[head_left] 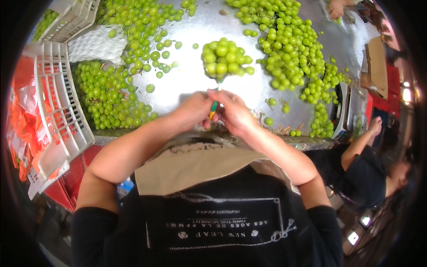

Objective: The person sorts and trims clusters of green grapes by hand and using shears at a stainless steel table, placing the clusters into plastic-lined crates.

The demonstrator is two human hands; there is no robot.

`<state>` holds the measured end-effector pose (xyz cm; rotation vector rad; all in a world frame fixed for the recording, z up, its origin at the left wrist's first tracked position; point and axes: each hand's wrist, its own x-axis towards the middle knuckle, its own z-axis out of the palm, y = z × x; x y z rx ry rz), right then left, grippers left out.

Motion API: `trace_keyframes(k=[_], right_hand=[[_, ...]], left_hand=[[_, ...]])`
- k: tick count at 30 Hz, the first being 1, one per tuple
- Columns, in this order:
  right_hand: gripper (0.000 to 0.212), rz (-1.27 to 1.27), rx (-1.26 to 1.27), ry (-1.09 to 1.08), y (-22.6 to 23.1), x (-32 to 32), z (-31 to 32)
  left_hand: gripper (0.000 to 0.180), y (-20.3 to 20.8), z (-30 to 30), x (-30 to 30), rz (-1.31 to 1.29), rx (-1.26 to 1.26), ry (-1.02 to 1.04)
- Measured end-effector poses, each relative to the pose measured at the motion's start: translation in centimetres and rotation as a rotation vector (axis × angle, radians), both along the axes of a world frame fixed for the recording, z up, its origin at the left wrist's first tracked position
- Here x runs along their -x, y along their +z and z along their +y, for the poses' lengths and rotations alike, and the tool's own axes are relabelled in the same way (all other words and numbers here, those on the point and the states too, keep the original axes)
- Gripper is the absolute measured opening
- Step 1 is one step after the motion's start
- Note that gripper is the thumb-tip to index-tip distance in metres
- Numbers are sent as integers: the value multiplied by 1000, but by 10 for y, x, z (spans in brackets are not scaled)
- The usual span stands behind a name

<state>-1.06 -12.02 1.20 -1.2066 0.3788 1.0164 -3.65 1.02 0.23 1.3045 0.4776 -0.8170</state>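
A bunch of green grapes (224,58) lies on the bright metal table (189,60), just beyond my hands. Between my hands is a slim tool, apparently small scissors (214,107), with a green and orange handle; its pale tip points to the stem end of the bunch. My right hand (234,112) is closed around the handle. Close against it, my left hand (194,109) has its fingers curled in; what they pinch, if anything, is hidden.
Heaped grapes (106,91) cover the table's left side, beside white foam netting (95,44) and a white plastic crate (60,104). More bunches (293,49) lie at right, near a scale-like device (341,109). Another person's arm (362,144) is at far right.
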Motion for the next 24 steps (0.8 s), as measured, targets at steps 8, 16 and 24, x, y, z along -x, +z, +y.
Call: trace_keyframes(k=[8, 16, 24], right_hand=[[23, -29, 11, 33, 0, 0, -3], [45, -1, -152, 182, 7, 1, -10], [35, -45, 79, -64, -26, -21, -44]], left_hand=[[31, 13, 1, -4, 10, -82, -100], [25, 4, 20, 2, -6, 67, -189], [27, -5, 84, 35, -618, -847, -674]])
